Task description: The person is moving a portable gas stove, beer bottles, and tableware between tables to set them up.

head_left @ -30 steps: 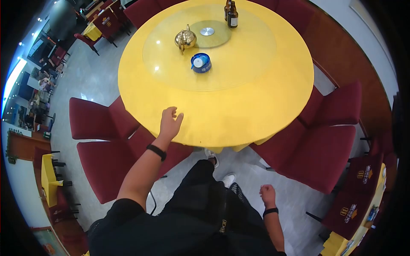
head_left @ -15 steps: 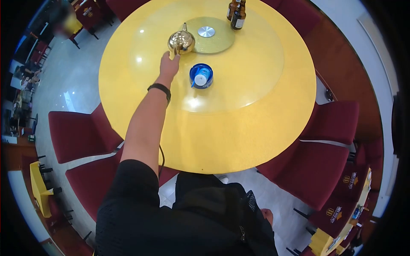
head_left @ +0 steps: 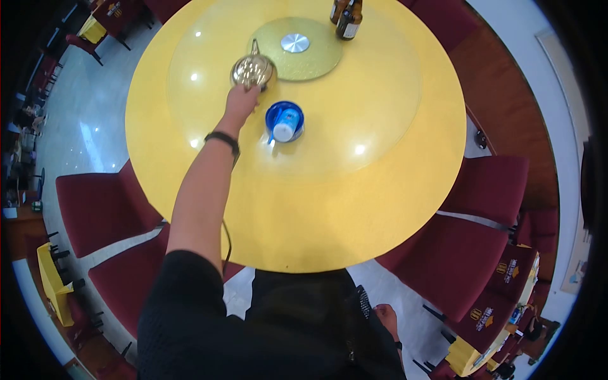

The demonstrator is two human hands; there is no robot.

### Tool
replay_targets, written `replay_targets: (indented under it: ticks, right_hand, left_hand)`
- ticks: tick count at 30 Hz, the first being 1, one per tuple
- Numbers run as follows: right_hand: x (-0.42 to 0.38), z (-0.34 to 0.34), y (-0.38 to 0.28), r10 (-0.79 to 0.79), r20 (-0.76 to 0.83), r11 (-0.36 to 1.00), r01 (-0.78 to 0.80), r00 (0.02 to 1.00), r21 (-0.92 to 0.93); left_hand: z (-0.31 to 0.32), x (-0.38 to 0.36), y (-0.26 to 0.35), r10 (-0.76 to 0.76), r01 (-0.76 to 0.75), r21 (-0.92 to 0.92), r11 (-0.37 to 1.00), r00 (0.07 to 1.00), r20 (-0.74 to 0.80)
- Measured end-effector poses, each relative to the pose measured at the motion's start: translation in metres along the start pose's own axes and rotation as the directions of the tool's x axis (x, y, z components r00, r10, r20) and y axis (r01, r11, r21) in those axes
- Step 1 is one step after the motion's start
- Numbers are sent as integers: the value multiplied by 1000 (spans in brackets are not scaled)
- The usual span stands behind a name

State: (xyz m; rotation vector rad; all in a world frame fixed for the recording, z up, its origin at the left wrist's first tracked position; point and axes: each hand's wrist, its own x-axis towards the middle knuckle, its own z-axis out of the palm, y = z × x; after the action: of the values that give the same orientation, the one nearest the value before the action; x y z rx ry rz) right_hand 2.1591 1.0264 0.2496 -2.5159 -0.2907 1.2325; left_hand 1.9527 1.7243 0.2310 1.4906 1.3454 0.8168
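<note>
On the round yellow table (head_left: 304,221), a shiny gold teapot (head_left: 252,68) stands left of the centre, its spout pointing away from me. My left hand (head_left: 240,104) is closed round its handle, with the arm stretched over the table. Close by on the right is a blue bowl (head_left: 276,109) holding a blue-and-white cylinder (head_left: 288,122) and a thin blue stick. My right hand (head_left: 386,318) hangs low beside my body, away from the table. Its fingers are mostly hidden, so I cannot make out whether they are closed.
Behind the teapot lies a round glass disc (head_left: 316,63) with a silver centre. Brown bottles (head_left: 349,22) stand at the far side. Dark red chairs (head_left: 95,202) surround the table, and more tables and chairs fill the room's edges.
My left hand has closed more fully round the teapot's handle. The teapot and the rest of the table sit further left in view. More of my right hand shows.
</note>
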Motion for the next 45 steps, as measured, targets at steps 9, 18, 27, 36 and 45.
replay_targets:
  ticks: [9,18,27,36,45]
  right_hand:
    - [101,-65,-140,-416,-40,903,418,909,97]
    - [237,-118,-331,-716,14,690,706,697,159]
    - [317,-105,-586,-896,-18,420,859,444,294]
    - [349,-65,-768,-900,-269,335,939,342,72]
    - [376,-64,-804,-893,-346,308,951,289,0]
  left_hand:
    - [-6,-59,-11,-108,112,-61,992,991,78]
    - [21,-81,-34,-50,10,-167,986,971,-233]
    - [45,-122,-77,-44,-85,-182,980,792,-609]
    - [42,-118,-83,-54,42,-35,999,824,-564]
    - [29,-112,-88,-13,13,-3,1000,856,-516]
